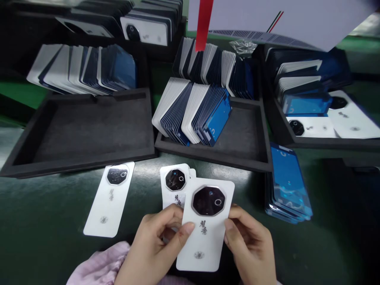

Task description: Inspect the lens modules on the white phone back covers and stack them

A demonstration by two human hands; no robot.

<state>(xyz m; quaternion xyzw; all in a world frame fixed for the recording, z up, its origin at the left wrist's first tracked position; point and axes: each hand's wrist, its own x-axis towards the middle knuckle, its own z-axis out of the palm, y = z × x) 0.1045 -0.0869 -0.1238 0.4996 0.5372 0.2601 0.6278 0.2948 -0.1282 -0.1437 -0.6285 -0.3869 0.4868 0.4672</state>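
Note:
Between both hands I hold up a white phone back cover with a dark octagonal camera window near its top and black lettering below. My left hand pinches its left edge, thumb on the front face. On the right edge, my right hand grips with thumb and fingers. Just behind it, more white covers lie on the green table, partly hidden by the held one and my left fingers. Farther left, a single white cover rests flat, face up.
A black tray at left and a middle tray carry leaning rows of covers. A stack of blue-filmed covers stands at right, near another loaded tray. A white sheet with a red strip hangs above.

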